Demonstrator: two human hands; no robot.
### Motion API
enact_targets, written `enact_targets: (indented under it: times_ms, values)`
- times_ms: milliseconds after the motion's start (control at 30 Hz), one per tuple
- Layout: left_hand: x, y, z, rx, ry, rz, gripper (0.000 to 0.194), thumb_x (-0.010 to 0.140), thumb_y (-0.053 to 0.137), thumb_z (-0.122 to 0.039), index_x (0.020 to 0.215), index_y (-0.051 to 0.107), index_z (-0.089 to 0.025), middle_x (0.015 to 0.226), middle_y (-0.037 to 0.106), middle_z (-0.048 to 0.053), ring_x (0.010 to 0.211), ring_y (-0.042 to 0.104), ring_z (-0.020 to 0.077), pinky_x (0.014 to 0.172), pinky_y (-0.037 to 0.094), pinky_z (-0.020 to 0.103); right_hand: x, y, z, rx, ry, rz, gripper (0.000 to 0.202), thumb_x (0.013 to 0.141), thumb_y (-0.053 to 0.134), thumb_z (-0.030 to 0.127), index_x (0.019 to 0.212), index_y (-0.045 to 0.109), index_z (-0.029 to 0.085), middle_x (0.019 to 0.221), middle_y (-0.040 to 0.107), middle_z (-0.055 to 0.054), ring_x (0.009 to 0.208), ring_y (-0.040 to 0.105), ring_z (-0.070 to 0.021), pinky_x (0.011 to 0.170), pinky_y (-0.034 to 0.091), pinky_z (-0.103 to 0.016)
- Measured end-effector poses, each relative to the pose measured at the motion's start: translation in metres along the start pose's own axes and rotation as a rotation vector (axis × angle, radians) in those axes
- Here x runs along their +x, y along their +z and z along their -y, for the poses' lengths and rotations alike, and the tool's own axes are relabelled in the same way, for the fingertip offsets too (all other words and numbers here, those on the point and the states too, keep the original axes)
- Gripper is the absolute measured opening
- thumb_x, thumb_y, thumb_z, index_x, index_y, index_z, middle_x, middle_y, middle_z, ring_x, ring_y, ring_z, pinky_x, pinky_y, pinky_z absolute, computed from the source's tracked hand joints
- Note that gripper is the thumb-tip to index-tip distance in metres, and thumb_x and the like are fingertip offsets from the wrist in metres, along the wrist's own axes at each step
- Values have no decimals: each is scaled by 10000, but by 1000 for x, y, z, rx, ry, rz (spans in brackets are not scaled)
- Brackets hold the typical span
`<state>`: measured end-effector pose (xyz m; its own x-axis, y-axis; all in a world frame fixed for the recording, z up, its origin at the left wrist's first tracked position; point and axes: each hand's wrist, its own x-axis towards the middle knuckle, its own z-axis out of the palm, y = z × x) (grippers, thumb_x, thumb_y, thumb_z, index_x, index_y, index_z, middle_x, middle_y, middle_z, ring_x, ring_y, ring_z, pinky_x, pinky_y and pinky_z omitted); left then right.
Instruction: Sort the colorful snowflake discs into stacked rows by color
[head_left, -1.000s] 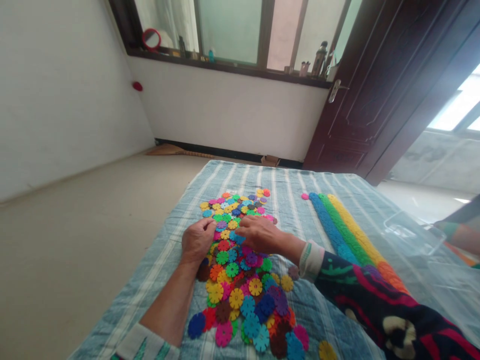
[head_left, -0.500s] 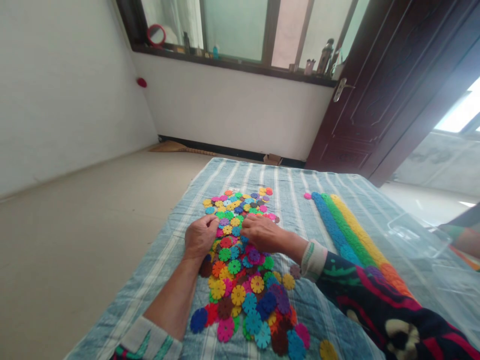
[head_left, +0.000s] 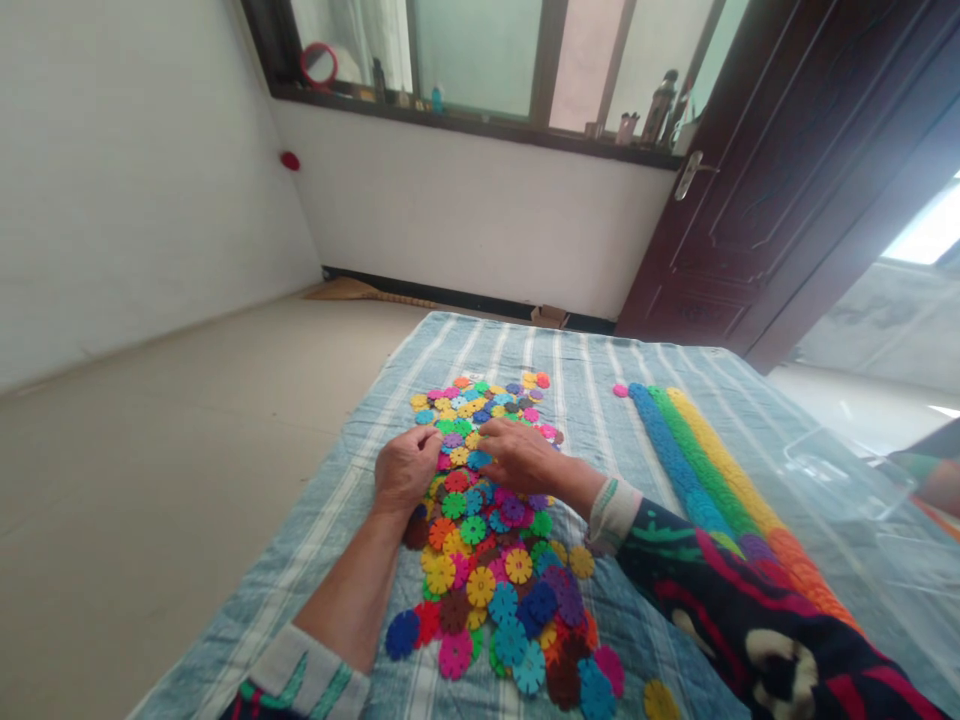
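Note:
A long pile of notched plastic snowflake discs in many colours spreads over a striped cloth. At the pile's left edge my left hand is closed, its thumb and forefinger pressed together; what it pinches, if anything, is hidden. My right hand hovers over the middle of the pile, fingers bent downward and thumb apart from them, with no disc visible in it. Between the hands lie a purple disc and a yellow disc.
Rows of stacked discs, blue, green and yellow, run along the right side, with orange nearer. Clear plastic boxes stand beyond them. The striped cloth drops off at the left. A dark door stands behind.
My right hand has lifted slightly, and its thumb and fingers have spread apart. My left hand keeps its closed pose by the pile. The whole view has shifted a little.

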<state>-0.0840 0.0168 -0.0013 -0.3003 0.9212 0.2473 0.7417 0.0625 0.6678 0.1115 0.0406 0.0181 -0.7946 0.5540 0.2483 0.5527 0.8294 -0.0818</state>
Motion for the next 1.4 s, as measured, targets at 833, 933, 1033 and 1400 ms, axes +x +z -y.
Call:
enact_targets:
  times_ms: [833,933,1033,1400]
  values:
    - [0,1,-1,9,11,0,303,807,494,-368,839,753,-213,850,763,33,818,672,203,734,464,258,11,14,-2,141,58,-90,189,724,765,253,865,689,153,1216,567,-137,1124,531,-270,916,454,-393]
    - [0,1,-1,10,-3,4,302,800,493,-374,822,750,-216,817,760,20,804,669,193,710,460,241,3,3,1,210,-28,-80,196,714,766,227,879,679,170,1215,569,-125,1129,530,-263,917,447,-400]
    - [0,1,-1,1,5,5,316,803,480,-381,809,746,-211,804,757,16,785,667,187,699,458,232,-5,-8,9,239,-133,-37,202,707,754,202,889,669,172,1194,577,-113,1114,534,-249,918,444,-391]
    - [0,2,0,-13,26,11,312,801,474,-363,817,744,-209,859,764,33,826,673,196,754,474,246,-4,-15,32,96,-203,89,178,761,662,197,937,677,175,1116,577,-93,1088,497,-242,897,442,-368]
